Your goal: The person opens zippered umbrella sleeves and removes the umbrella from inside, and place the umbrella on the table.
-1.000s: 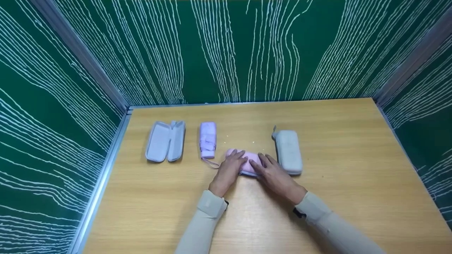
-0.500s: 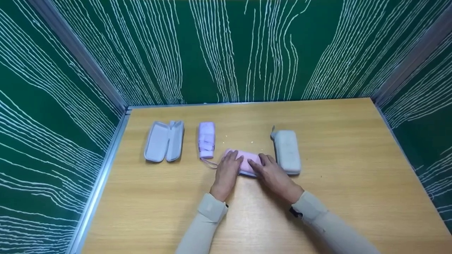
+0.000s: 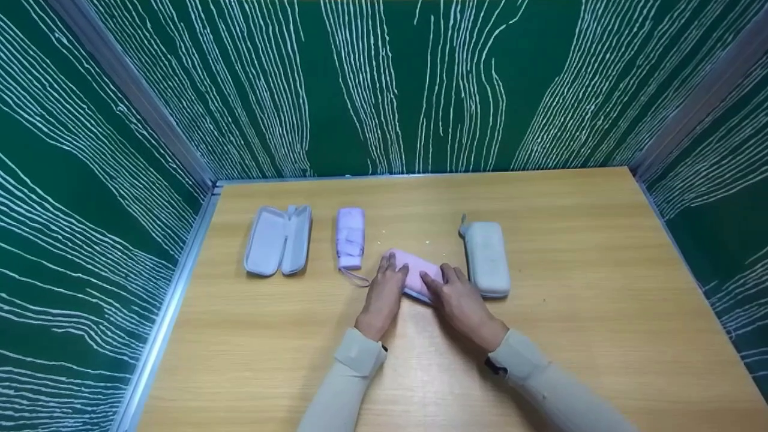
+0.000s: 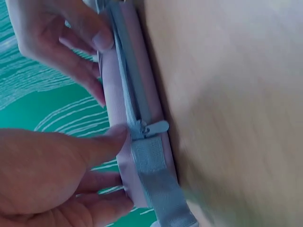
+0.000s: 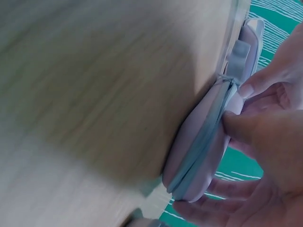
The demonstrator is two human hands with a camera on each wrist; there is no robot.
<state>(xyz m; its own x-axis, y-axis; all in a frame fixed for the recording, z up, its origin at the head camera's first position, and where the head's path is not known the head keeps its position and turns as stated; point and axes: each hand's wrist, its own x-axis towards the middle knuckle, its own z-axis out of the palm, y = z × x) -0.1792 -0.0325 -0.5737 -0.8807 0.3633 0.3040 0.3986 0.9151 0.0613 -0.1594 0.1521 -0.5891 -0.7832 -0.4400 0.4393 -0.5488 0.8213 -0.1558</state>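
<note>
A pink zip case (image 3: 416, 273) with a grey zip lies on the table between both hands. My left hand (image 3: 383, 300) holds its left end, thumb on the near side and fingers over the far side. At the right end my right hand (image 3: 461, 303) grips it in the same way. In the left wrist view the zip pull (image 4: 156, 128) sits near the left thumb, beside a grey fabric strap (image 4: 163, 191). The zip tape (image 5: 201, 139) runs along the near side, with a narrow slit between its edges. Whatever is inside the case is hidden.
Left of the hands lies a folded purple umbrella (image 3: 350, 237) with a wrist loop. Farther left is an unfolded grey case (image 3: 267, 243). A closed grey-green case (image 3: 489, 258) stands just right of the right hand. Green walls (image 3: 354, 90) border the wooden table (image 3: 594, 258).
The pink case has turned slightly, its left end shifting back and its right end nearer. Both hands have moved with it and keep their hold. The other things lie as before.
</note>
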